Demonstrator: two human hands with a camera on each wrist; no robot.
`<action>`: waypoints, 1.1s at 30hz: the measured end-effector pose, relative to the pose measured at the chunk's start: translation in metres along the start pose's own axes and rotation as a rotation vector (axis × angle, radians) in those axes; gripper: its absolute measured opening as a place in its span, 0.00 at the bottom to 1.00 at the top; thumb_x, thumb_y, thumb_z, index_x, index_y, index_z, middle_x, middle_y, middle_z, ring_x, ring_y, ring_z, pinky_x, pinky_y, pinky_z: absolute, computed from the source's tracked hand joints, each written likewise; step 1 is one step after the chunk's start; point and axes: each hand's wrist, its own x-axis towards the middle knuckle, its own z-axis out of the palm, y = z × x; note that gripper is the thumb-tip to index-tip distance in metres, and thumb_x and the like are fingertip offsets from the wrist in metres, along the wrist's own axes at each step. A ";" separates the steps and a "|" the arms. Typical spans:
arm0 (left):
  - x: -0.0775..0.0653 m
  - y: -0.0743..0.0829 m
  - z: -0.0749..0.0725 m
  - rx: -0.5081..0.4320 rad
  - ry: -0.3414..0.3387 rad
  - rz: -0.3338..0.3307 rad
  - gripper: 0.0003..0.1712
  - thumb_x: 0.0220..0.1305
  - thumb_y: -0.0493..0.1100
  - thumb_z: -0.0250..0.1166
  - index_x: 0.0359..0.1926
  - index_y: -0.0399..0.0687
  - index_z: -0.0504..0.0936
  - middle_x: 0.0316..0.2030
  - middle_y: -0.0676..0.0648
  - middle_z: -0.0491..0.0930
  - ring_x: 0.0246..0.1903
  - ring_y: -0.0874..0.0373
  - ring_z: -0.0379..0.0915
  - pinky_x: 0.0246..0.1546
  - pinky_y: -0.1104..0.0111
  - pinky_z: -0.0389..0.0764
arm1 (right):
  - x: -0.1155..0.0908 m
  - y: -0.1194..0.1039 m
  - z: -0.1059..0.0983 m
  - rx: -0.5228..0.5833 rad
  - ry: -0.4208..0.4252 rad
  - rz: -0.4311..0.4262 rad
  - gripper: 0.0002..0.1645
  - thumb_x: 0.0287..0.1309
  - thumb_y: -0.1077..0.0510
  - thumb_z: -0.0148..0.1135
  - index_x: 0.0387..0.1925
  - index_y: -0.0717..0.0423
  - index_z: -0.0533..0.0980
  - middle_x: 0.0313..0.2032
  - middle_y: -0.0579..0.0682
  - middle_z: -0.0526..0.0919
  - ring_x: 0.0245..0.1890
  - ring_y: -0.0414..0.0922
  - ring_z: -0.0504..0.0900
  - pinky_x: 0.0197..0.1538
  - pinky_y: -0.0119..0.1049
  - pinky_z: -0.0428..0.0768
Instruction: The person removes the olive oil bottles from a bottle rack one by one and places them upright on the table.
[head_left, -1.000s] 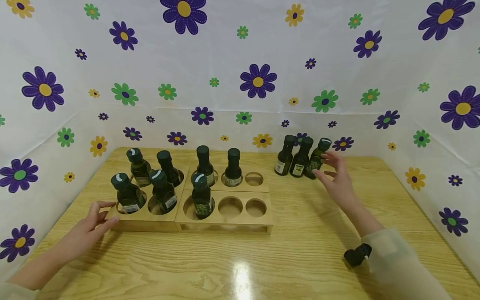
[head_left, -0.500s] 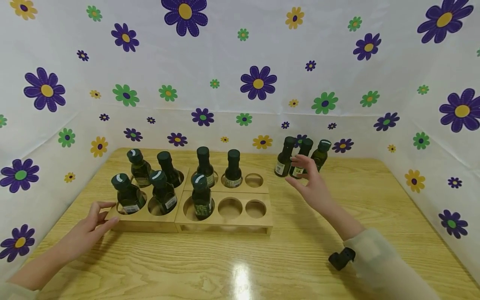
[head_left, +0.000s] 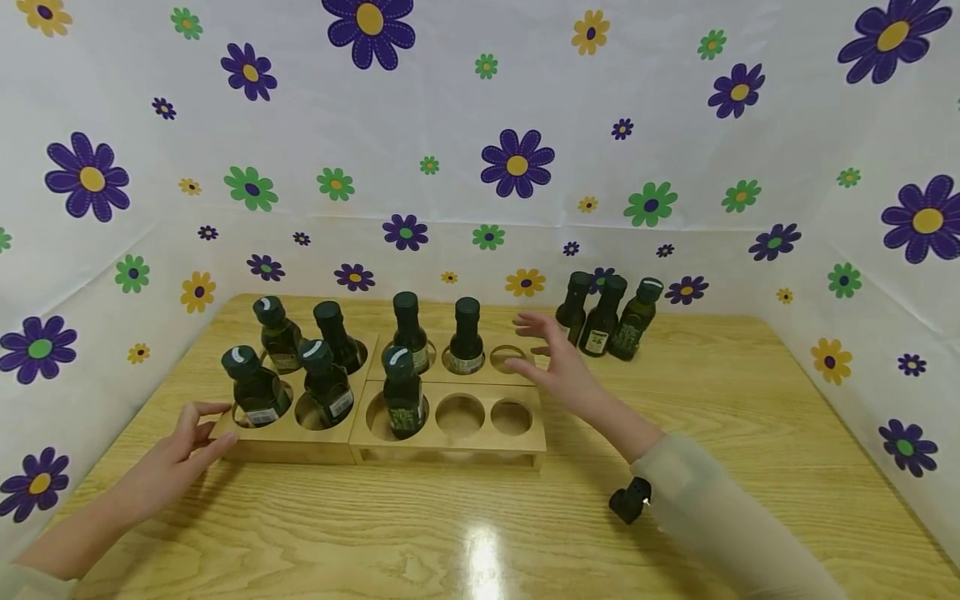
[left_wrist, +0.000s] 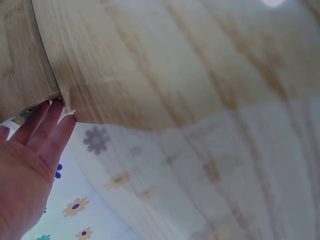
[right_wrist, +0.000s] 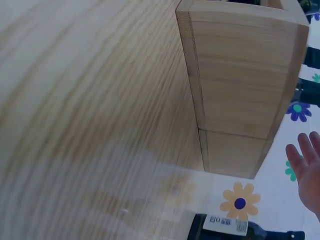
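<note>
My left hand (head_left: 168, 467) touches the left end of a wooden bottle rack (head_left: 292, 452); in the left wrist view its fingers (left_wrist: 55, 140) are fairly straight, tips at the rack's corner. My right hand (head_left: 562, 375) hovers by the right end of the adjoining rack section (head_left: 442, 385), fingers spread and loosely bent, nothing between them. Its fingertips overlap the back right hole (head_left: 508, 358) in the head view. Several dark green bottles stand in the left section. The right section holds a square-bodied bottle (head_left: 403, 400) in front and two slimmer bottles (head_left: 467, 342) behind.
Right of the rack, near the back curtain (head_left: 420, 108), stand two slim bottles (head_left: 600, 325) and a squarer bottle (head_left: 634, 321) in a row. In the right section, the front middle hole (head_left: 460, 417) and front right hole (head_left: 512, 418) hold no bottle.
My right hand has moved left from the three loose bottles to the rack's right end, with nothing in it. My left hand and the bottles have stayed put.
</note>
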 end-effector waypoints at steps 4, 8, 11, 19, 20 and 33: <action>0.000 -0.001 0.000 0.005 -0.001 -0.006 0.25 0.77 0.49 0.49 0.61 0.38 0.51 0.63 0.30 0.64 0.54 0.36 0.70 0.38 0.67 0.75 | 0.012 0.004 0.012 0.020 -0.047 0.008 0.39 0.61 0.63 0.65 0.69 0.59 0.56 0.65 0.60 0.66 0.63 0.55 0.67 0.59 0.57 0.67; 0.000 -0.001 0.000 0.005 -0.001 -0.012 0.25 0.77 0.49 0.49 0.62 0.38 0.51 0.64 0.30 0.63 0.53 0.39 0.71 0.36 0.72 0.73 | 0.021 0.007 0.023 0.060 -0.088 0.026 0.41 0.61 0.64 0.65 0.69 0.60 0.55 0.66 0.60 0.65 0.64 0.56 0.66 0.61 0.56 0.66; 0.000 -0.001 0.000 0.006 0.001 -0.014 0.26 0.77 0.49 0.49 0.62 0.38 0.51 0.64 0.31 0.63 0.54 0.39 0.70 0.37 0.73 0.72 | 0.026 0.008 0.029 0.073 -0.116 0.041 0.42 0.61 0.63 0.66 0.70 0.61 0.54 0.66 0.61 0.64 0.64 0.56 0.66 0.62 0.54 0.65; 0.000 -0.001 0.000 0.009 0.013 0.001 0.25 0.77 0.48 0.50 0.61 0.37 0.51 0.64 0.30 0.62 0.55 0.34 0.68 0.38 0.72 0.74 | 0.034 0.012 0.041 0.027 -0.153 0.052 0.43 0.61 0.60 0.66 0.71 0.59 0.53 0.64 0.63 0.67 0.62 0.58 0.69 0.61 0.50 0.67; 0.000 -0.001 0.000 0.008 0.013 0.001 0.25 0.77 0.48 0.50 0.61 0.37 0.51 0.64 0.30 0.62 0.55 0.33 0.68 0.39 0.69 0.75 | 0.035 0.012 0.041 0.019 -0.151 0.053 0.43 0.61 0.60 0.66 0.71 0.59 0.53 0.64 0.63 0.67 0.62 0.58 0.70 0.61 0.49 0.68; 0.000 -0.004 0.002 0.005 0.010 0.008 0.26 0.77 0.48 0.50 0.62 0.38 0.51 0.65 0.30 0.61 0.58 0.31 0.66 0.43 0.57 0.76 | 0.039 0.010 0.045 -0.138 -0.168 0.092 0.36 0.64 0.53 0.64 0.67 0.59 0.60 0.59 0.59 0.73 0.56 0.55 0.76 0.55 0.49 0.73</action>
